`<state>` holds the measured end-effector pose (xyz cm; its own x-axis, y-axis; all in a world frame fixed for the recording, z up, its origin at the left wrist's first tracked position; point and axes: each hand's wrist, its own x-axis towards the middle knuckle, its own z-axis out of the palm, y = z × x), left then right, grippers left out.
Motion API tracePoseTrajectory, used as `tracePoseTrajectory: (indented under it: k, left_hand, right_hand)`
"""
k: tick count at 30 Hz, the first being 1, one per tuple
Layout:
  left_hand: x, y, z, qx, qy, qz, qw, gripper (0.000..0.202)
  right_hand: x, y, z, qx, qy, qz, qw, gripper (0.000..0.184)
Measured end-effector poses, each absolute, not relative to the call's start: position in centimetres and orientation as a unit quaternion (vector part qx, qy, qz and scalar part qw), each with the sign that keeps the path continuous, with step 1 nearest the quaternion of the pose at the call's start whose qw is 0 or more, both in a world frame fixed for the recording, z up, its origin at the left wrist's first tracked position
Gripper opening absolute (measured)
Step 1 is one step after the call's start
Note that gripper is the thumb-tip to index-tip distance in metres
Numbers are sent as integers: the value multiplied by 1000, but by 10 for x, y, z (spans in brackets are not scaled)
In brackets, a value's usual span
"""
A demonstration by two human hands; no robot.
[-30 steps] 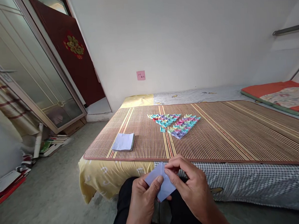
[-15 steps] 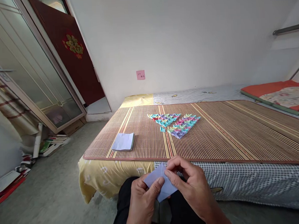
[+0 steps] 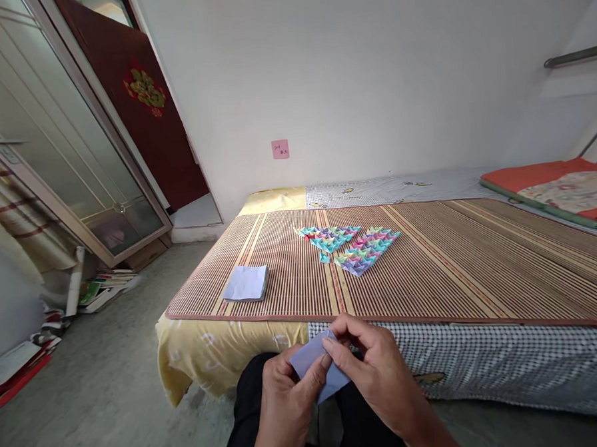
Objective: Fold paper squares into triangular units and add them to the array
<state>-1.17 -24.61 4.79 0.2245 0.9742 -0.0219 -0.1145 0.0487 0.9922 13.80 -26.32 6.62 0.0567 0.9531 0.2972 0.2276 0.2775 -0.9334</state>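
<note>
A small sheet of lavender paper (image 3: 309, 357), partly folded, is held above my lap in front of the bed edge. My left hand (image 3: 291, 397) grips its left and lower side, thumb on top and fingers behind. My right hand (image 3: 373, 366) pinches the upper right corner between thumb and index finger. The far side of the paper and several fingertips are hidden. Beyond my hands, on the bamboo mat (image 3: 292, 290), lie two groups of colourful folded paper pieces, a left group (image 3: 332, 238) and a right group (image 3: 367, 252). A small turquoise piece (image 3: 325, 257) lies between them.
A stack of square paper (image 3: 245, 283) sits on the mat's left part. Folded orange and floral bedding (image 3: 557, 186) lies at the far right. A pink note (image 3: 280, 149) is stuck to the wall. Books (image 3: 106, 287) rest on the floor by the glass door (image 3: 58, 123).
The upper corner of the lavender paper has been folded down under my right fingers, so its pointed tip no longer shows. Both hands keep their hold and have shifted slightly.
</note>
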Motion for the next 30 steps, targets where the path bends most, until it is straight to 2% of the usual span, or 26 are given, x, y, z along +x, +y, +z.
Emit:
tracePoseTrajectory:
  k: [4, 9, 14, 18, 22, 30]
  left_hand:
    - [-11, -247, 48, 510, 388, 448, 623, 43]
    - [-12, -245, 48, 542, 367, 421, 628, 52]
    - [-14, -242, 42, 534, 356, 406, 651, 56]
    - [-16, -237, 39, 482, 365, 456, 653, 42]
    - [-15, -232, 43, 449, 359, 481, 662, 37]
    - [-13, -227, 43, 421, 369, 507, 656, 31]
  right_hand:
    - [138, -263, 64, -479, -561, 403, 541, 27]
    - [139, -260, 60, -454, -519, 471, 550, 33]
    - [145, -250, 59, -460, -524, 446, 561, 38]
    - [152, -246, 59, -456, -534, 415, 579, 37]
    - [152, -248, 57, -438, -582, 430, 534, 28]
    - [148, -249, 57, -469, -588, 403, 522, 28]
